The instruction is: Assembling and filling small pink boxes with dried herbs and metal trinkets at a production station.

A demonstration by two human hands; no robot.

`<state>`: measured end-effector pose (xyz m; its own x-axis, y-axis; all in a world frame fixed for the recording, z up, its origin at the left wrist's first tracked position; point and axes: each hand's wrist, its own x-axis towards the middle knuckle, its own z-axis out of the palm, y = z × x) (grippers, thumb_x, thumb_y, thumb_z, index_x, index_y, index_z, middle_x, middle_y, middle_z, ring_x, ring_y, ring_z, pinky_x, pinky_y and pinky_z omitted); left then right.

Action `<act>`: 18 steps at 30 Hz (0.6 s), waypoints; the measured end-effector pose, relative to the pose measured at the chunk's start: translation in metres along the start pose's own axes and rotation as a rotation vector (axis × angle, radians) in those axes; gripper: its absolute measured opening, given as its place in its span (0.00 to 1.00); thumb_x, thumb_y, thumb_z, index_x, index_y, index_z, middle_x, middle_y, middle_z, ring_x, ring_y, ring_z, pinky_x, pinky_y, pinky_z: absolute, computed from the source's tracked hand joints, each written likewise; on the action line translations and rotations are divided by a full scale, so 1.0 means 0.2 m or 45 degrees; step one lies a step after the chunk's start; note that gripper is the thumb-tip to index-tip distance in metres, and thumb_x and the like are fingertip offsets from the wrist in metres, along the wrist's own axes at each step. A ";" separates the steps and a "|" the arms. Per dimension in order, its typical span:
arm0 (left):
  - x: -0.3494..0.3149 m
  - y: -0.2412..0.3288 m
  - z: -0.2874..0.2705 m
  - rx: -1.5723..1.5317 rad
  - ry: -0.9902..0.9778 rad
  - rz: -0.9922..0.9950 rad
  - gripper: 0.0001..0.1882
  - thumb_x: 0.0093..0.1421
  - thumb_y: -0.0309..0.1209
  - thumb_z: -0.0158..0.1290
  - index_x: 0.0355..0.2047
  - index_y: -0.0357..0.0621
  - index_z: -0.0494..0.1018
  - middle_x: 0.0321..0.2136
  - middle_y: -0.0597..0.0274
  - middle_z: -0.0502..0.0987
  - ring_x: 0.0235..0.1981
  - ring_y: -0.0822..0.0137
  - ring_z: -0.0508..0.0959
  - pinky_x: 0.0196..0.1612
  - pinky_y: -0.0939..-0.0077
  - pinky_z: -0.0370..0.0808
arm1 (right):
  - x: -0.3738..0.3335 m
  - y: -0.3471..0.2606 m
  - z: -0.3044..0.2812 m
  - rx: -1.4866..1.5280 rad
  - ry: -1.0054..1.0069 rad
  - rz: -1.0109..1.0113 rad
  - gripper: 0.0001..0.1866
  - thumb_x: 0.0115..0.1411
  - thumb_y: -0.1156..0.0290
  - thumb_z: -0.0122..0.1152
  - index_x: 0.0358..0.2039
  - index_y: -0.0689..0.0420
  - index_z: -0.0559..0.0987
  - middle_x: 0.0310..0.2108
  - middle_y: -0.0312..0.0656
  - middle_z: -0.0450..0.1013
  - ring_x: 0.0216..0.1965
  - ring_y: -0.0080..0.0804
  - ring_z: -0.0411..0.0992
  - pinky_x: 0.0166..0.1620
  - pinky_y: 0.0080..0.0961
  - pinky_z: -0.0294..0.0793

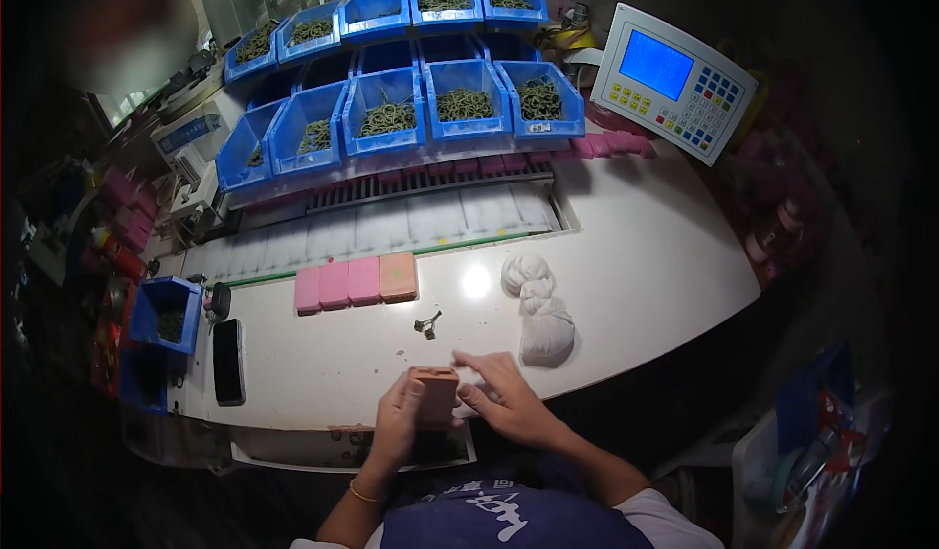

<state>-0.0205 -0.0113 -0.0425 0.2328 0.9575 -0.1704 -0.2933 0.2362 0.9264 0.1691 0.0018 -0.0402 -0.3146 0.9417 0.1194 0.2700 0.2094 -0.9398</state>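
Note:
Near the front edge of the table, my left hand (396,412) is closed around the left side of a reddish-brown mould block (435,402). The block stands upright, with a slot in its top face. My right hand (504,402) is at the block's right side, thumb and forefinger apart and the forefinger stretched out; whether the thumb touches the block I cannot tell. Just beyond lies a small dark green branched piece (427,325). Farther back, pink mould blocks (335,284) and an orange-tan block (398,276) lie in a row. A knotted white cloth bag (546,334) rests to the right.
Two tiers of blue bins (383,114) with green pieces stand at the back. A control panel with a blue screen (675,81) is at the back right. On the left are a phone (228,362) and another blue bin (164,312). An open drawer (293,448) sits below the table edge.

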 end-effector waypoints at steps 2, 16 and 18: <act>-0.01 -0.04 0.01 0.156 0.088 0.138 0.22 0.68 0.46 0.49 0.46 0.36 0.72 0.32 0.58 0.78 0.30 0.73 0.78 0.36 0.78 0.78 | -0.01 0.03 0.05 0.173 -0.026 0.123 0.20 0.67 0.59 0.57 0.53 0.59 0.76 0.44 0.42 0.69 0.47 0.30 0.67 0.49 0.24 0.68; 0.03 0.09 -0.12 0.920 0.522 0.757 0.07 0.55 0.26 0.61 0.29 0.33 0.77 0.26 0.57 0.81 0.25 0.68 0.77 0.34 0.74 0.75 | 0.13 0.13 0.05 -0.160 0.035 -0.289 0.18 0.64 0.69 0.58 0.54 0.57 0.74 0.45 0.48 0.74 0.46 0.42 0.70 0.51 0.33 0.69; 0.08 0.12 -0.20 1.674 0.872 0.941 0.09 0.53 0.27 0.62 0.34 0.36 0.80 0.35 0.53 0.82 0.28 0.62 0.78 0.35 0.67 0.76 | 0.24 0.17 0.03 -0.327 0.097 -0.367 0.22 0.61 0.71 0.59 0.56 0.56 0.72 0.48 0.48 0.73 0.48 0.47 0.68 0.52 0.35 0.69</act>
<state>-0.0615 0.0169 -0.0371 -0.1211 0.7667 0.6305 0.8691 -0.2250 0.4405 0.1587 0.0529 -0.0687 -0.3452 0.8493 0.3994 0.4021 0.5184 -0.7547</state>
